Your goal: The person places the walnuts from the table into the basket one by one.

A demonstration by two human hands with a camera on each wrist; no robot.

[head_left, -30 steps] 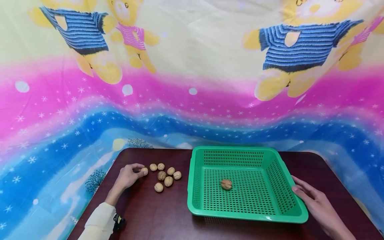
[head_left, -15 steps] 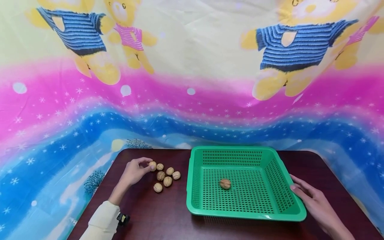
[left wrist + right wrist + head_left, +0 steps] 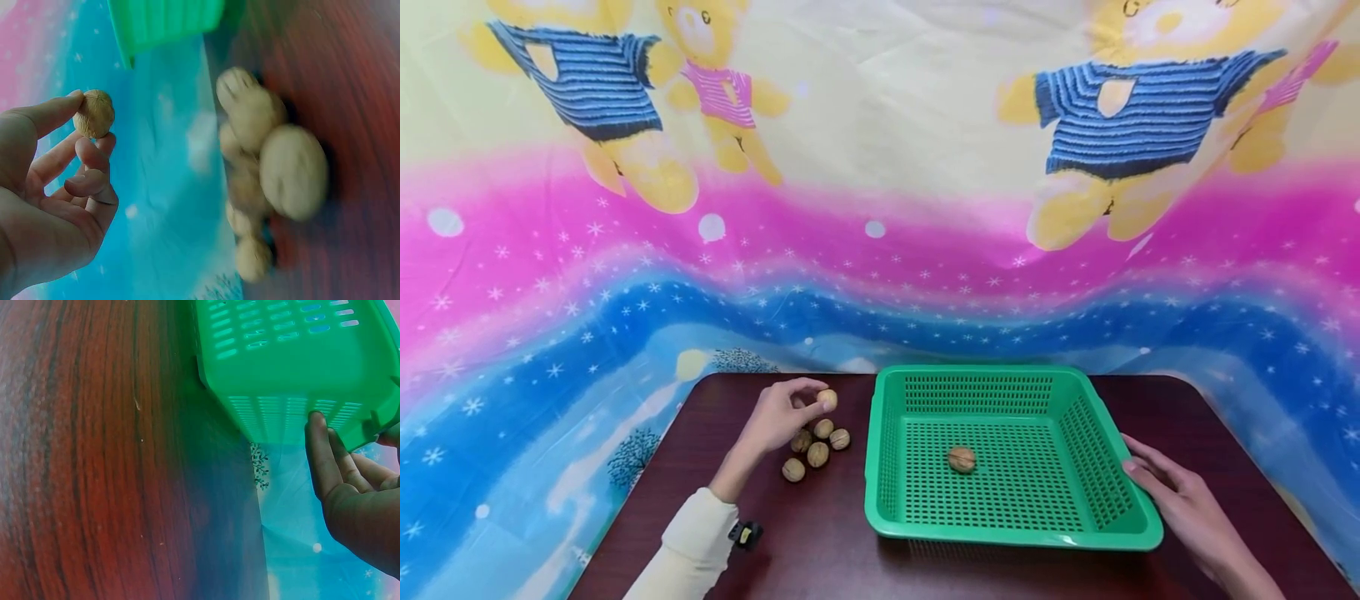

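Observation:
My left hand [image 3: 781, 414] pinches a walnut [image 3: 95, 114] between thumb and fingertips, raised over the back of the walnut group. Several more pale brown walnuts [image 3: 817, 454] lie close together on the table below it, some partly covered by the hand in the head view. To their right stands a green plastic basket [image 3: 1015, 537] with slotted walls. A single darker walnut [image 3: 961, 459] lies on its floor. My right hand [image 3: 1183, 502] grips the basket's right rim, thumb at the top edge and fingers against the outer wall [image 3: 294, 419].
The dark red-brown wooden table [image 3: 820, 550] carries everything. Right behind its back edge hangs a cloth backdrop [image 3: 880, 283] printed with bears and snowflakes. A black band with a small device [image 3: 746, 535] sits at my left wrist over a cream sleeve [image 3: 692, 542].
My left hand has moved right across the back of the group and lifted, now with a walnut at its fingertips. My right hand stays at the basket rim; the view shifts slightly.

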